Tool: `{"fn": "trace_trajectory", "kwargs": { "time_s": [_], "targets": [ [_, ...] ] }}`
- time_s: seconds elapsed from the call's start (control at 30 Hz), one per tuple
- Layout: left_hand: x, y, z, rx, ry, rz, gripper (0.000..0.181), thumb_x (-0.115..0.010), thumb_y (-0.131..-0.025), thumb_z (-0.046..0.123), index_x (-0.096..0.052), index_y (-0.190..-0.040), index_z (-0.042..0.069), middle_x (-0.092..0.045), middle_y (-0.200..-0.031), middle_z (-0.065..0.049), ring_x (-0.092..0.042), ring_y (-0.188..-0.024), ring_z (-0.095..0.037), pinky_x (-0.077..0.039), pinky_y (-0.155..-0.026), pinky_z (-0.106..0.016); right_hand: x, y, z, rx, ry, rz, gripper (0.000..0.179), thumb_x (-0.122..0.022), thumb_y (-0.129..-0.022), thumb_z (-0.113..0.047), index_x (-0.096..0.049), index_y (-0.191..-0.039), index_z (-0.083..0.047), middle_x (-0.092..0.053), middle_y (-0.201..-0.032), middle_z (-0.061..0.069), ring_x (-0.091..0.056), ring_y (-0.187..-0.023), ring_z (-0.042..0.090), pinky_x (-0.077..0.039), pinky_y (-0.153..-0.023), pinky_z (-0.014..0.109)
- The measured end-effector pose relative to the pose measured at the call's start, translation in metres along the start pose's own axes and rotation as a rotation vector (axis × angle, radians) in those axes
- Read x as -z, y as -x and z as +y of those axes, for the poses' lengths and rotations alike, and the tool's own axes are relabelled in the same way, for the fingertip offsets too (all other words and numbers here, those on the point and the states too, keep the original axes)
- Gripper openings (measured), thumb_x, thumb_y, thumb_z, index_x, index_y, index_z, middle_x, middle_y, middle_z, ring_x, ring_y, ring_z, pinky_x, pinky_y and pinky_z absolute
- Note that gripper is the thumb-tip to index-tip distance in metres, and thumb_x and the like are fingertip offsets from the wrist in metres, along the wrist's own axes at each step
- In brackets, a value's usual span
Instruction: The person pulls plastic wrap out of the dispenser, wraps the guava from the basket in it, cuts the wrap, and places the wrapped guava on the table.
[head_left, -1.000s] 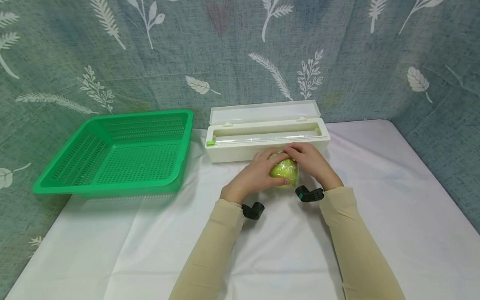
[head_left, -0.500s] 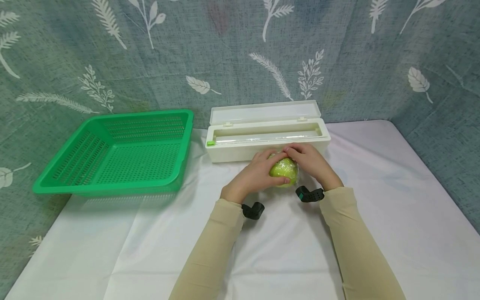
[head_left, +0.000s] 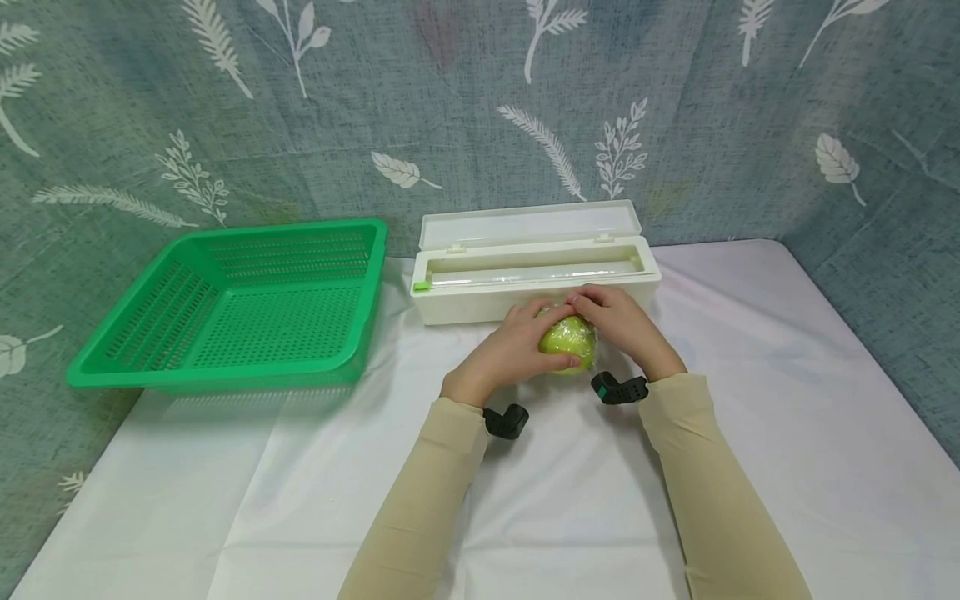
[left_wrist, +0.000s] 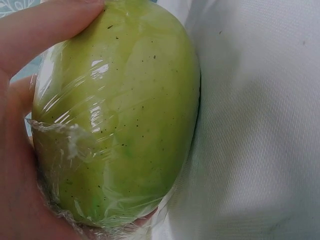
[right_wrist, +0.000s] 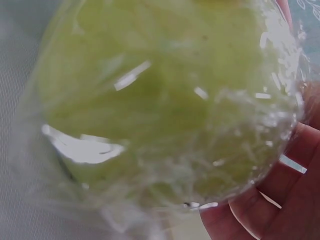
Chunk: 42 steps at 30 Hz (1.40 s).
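A round green fruit point(head_left: 567, 340), speckled with small dark dots in the left wrist view, sits on the white cloth, wrapped in clear cling film point(right_wrist: 240, 130). My left hand point(head_left: 513, 346) grips it from the left, thumb on the near side and fingers over the top. From the right, my right hand point(head_left: 622, 325) holds its far upper side; the fingers curl against the film in the right wrist view. Loose film bunches near the left palm. Behind both hands stands a white cling film box point(head_left: 465, 310), its lid raised and a roll inside. Some right fingertips are hidden.
A green plastic basket point(head_left: 262, 367) stands at the back left. White cloth point(head_left: 360, 475) covers the table, and a patterned grey-blue curtain point(head_left: 450, 108) hangs behind and at the sides. The film box's front is very close to the fingers.
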<state>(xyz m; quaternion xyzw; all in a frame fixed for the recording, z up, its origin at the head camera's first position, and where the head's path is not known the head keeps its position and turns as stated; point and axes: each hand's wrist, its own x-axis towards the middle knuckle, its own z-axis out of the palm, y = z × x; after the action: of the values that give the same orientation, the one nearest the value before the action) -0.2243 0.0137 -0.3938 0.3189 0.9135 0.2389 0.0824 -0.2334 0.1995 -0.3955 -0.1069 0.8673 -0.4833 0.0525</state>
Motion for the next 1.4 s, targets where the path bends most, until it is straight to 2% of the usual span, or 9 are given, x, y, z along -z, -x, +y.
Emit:
{"fn": "trace_trajectory", "kwargs": {
  "time_s": [0.43, 0.7, 0.93, 1.27, 1.4],
  "targets": [
    [0.001, 0.0, 0.0, -0.013, 0.008, -0.001, 0.076, -0.06, -0.074, 0.058, -0.028, -0.139, 0.034, -0.028, -0.139, 0.002, -0.027, -0.122, -0.019, -0.037, -0.09, -0.039, -0.001, -0.001, 0.001, -0.023, 0.006, 0.008, 0.033, -0.043, -0.093, -0.038, -0.06, -0.097, -0.011, -0.058, -0.095, 0.006, -0.049, -0.084, 0.021, -0.04, -0.074, 0.034],
    [0.001, 0.0, 0.0, -0.02, 0.028, -0.002, 0.076, -0.06, -0.075, 0.057, -0.028, -0.139, 0.033, -0.029, -0.139, 0.001, -0.026, -0.124, -0.02, -0.034, -0.094, -0.041, 0.0, -0.001, 0.002, -0.018, 0.007, -0.004, 0.035, -0.044, -0.092, -0.04, -0.061, -0.104, -0.012, -0.058, -0.1, 0.005, -0.051, -0.088, 0.02, -0.041, -0.076, 0.034],
    [0.0, -0.001, -0.003, -0.024, 0.028, 0.009, 0.073, -0.056, -0.078, 0.057, -0.027, -0.139, 0.032, -0.03, -0.138, 0.0, -0.028, -0.122, -0.019, -0.034, -0.094, -0.041, 0.003, 0.003, -0.003, -0.029, -0.043, -0.061, 0.038, -0.043, -0.093, -0.038, -0.057, -0.115, -0.009, -0.056, -0.112, 0.007, -0.049, -0.1, 0.021, -0.038, -0.087, 0.038],
    [0.003, 0.0, -0.004, -0.009, 0.087, -0.003, 0.071, -0.054, -0.08, 0.055, -0.026, -0.14, 0.029, -0.03, -0.138, 0.001, -0.027, -0.123, -0.017, -0.032, -0.096, -0.041, 0.007, 0.004, 0.003, 0.006, -0.039, -0.172, 0.043, -0.049, -0.09, -0.041, -0.052, -0.123, -0.014, -0.052, -0.118, 0.005, -0.051, -0.095, 0.021, -0.045, -0.074, 0.038],
    [0.004, 0.0, -0.004, -0.018, 0.098, 0.008, 0.068, -0.055, -0.081, 0.053, -0.031, -0.138, 0.026, -0.033, -0.136, 0.002, -0.029, -0.121, -0.016, -0.033, -0.095, -0.038, 0.01, 0.005, 0.005, 0.017, -0.049, -0.242, 0.045, -0.051, -0.088, -0.042, -0.048, -0.126, -0.02, -0.049, -0.124, 0.001, -0.049, -0.104, 0.019, -0.045, -0.076, 0.036]
  ]
}}
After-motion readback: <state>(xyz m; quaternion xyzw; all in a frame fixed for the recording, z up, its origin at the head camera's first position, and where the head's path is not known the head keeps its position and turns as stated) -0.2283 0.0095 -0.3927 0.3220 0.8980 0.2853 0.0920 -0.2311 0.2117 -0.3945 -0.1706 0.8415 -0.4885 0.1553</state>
